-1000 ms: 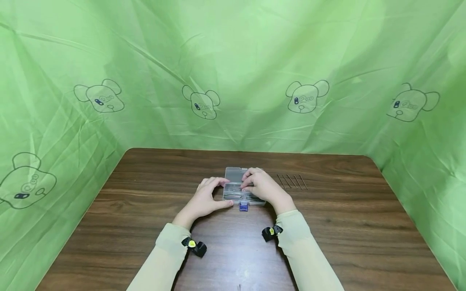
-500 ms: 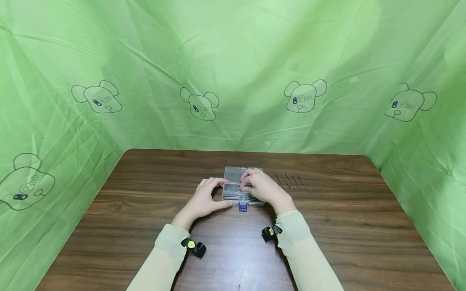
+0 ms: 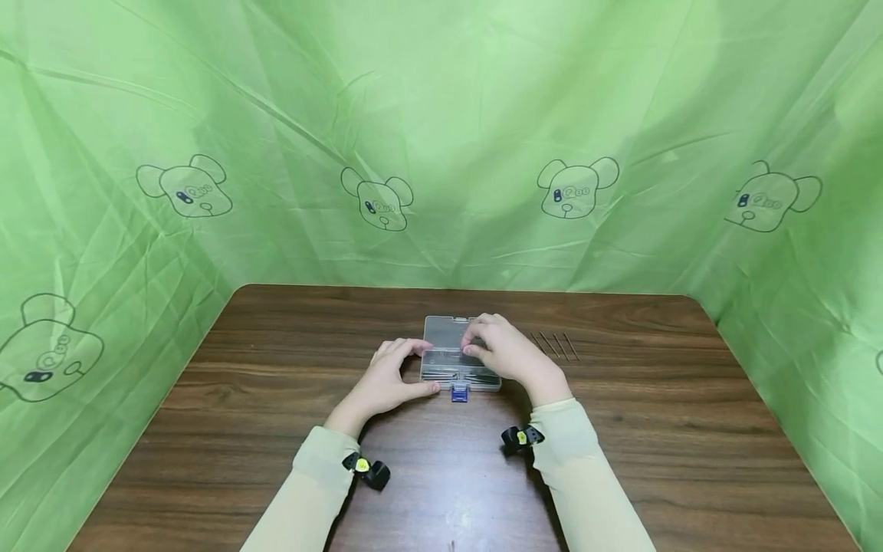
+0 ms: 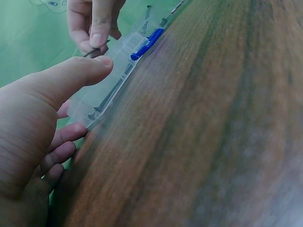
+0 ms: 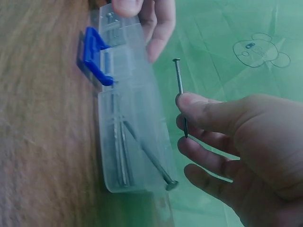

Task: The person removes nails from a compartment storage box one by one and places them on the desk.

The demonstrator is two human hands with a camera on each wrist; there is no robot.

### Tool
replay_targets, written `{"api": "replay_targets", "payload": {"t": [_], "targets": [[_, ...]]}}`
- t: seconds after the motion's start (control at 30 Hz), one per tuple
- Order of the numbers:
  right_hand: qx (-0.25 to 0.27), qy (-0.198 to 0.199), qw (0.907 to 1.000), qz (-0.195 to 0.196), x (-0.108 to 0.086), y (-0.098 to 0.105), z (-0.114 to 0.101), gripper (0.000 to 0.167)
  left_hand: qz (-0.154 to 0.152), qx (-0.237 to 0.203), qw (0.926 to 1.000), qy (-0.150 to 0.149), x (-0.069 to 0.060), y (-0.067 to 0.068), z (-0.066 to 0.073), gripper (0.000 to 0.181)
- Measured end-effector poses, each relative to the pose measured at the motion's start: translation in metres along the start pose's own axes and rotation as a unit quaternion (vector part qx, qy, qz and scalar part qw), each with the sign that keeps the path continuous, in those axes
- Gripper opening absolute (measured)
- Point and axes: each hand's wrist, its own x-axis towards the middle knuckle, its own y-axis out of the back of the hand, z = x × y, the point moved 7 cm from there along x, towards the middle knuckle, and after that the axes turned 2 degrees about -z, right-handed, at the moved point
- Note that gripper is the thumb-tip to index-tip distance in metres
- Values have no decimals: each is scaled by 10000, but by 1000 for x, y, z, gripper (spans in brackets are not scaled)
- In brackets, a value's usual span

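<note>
We see the right grip (image 3: 510, 349) pinching a slim metal nail (image 5: 179, 75) between its thumb and fingertips, the nail's head and upper shank clear above the thumb and its point down by the lower fingers. In the head view that grip hangs over the right rear part of the clear plastic box (image 3: 483, 389), and the right wrist view shows us the nail apart from the box's wall. The left grip (image 3: 389, 376) is clasped on the left end of the box, thumb at the front edge and fingers round the back. The box lies on the dark wood worktop (image 3: 276, 368) with its lid (image 3: 441, 331) swung open to the rear and its blue latch (image 3: 459, 394) jutting from the middle of the front. Inside, we find more nails lying lengthwise, and in the right-hand part a thicker nail (image 5: 149, 153) slants across them with its head near the end. To the right of the right grip, slim metal pieces (image 3: 561, 346) lie aslant in a row on the worktop, too small for us to make out their ends. Behind everything hangs a green cloth (image 3: 441, 115) printed with round-eared animal heads
</note>
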Motion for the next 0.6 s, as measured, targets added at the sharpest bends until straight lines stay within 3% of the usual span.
{"api": "replay_targets", "payload": {"t": [0.17, 0.4, 0.6], "targets": [[179, 131, 9996, 173, -3, 8, 5, 5, 17, -12, 10000, 15, 0, 1, 0, 71], [562, -326, 9970, 415, -11, 21, 17, 6, 40, 19, 10000, 15, -1, 2, 0, 72], [625, -486, 9942, 723, -21, 35, 31, 11, 14, 90, 10000, -32, 1, -1, -1, 72]]}}
